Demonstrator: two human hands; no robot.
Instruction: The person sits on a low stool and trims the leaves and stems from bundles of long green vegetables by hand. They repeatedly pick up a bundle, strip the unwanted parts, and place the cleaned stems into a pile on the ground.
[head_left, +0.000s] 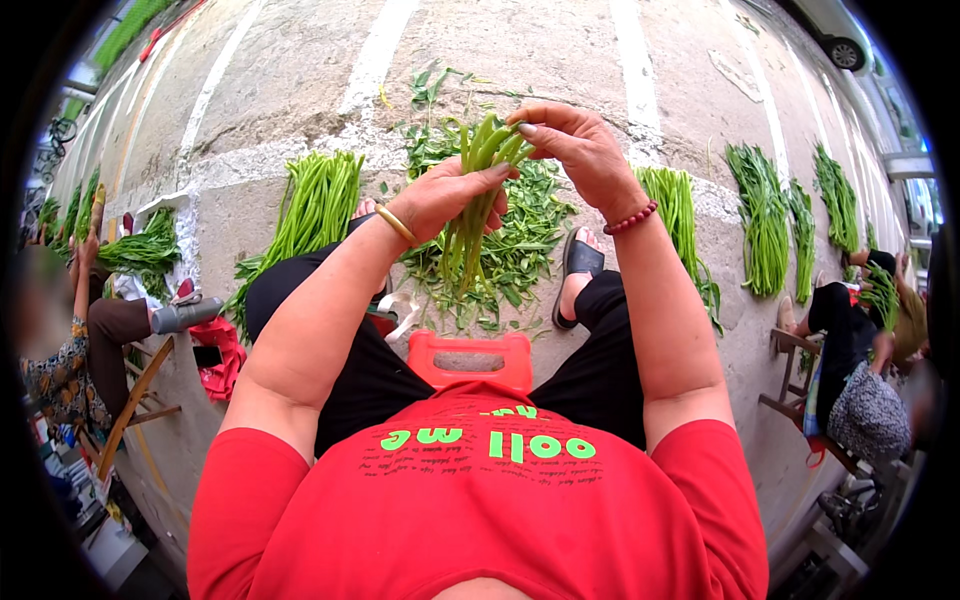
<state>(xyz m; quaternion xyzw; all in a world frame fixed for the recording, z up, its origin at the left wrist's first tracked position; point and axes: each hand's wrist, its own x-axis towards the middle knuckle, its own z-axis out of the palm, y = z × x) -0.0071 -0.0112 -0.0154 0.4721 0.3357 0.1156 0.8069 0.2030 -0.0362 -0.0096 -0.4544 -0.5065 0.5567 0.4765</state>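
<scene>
A bunch of long green vegetable stems, which look like water spinach (469, 244), is gripped upright in my left hand (454, 191) over the ground between my feet. My left thumb lies across the stems. With thumb and forefinger my right hand (574, 146) pinches at the upper end of the same bunch. Beneath both hands spreads a heap of loose green leaves and stem scraps (525, 247) on the concrete. What the curled left fingers do behind the stems is partly hidden.
Bundled stems (319, 191) lie by my left foot, and another bundle (670, 202) is beyond my right foot. Further bundles (761, 225) rest at the right. A red plastic stool (470, 341) shows between my legs. Seated people (870, 405) handle greens on both sides. A grey bottle (186, 313) is at left.
</scene>
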